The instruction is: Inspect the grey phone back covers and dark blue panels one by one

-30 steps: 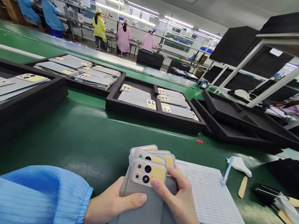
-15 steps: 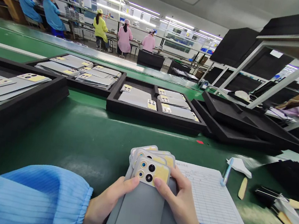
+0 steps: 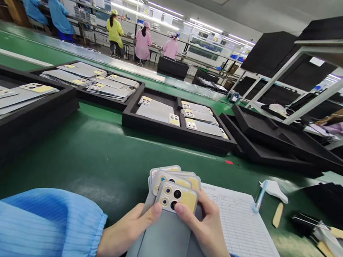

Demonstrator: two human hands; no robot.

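Several grey phone back covers with camera openings and yellow film are fanned in a stack between my hands, low in the middle of the head view. The top phone back cover [image 3: 166, 239] lies over the others, its camera end away from me. My left hand [image 3: 130, 230] is closed on the left edge, thumb beside the camera area. My right hand [image 3: 208, 226] grips the right side, its thumb pressed by the lower black lens opening. Most fingers of both hands are hidden under the stack. Beneath my right wrist lies a printed form sheet [image 3: 241, 225].
Black trays [image 3: 177, 134] with more covers stand across the green table [image 3: 99, 156]; another tray [image 3: 31, 120] is at left. Stacked black trays [image 3: 271, 148] lean at right, near a blue pen [image 3: 260, 197], a wooden stick [image 3: 277, 215] and wrapped tools. Co-workers sit far behind.
The top cover has shifted slightly right over the stack, with its camera end turned a little. My right thumb now overlaps the lower black lens opening. Both hands keep their hold.
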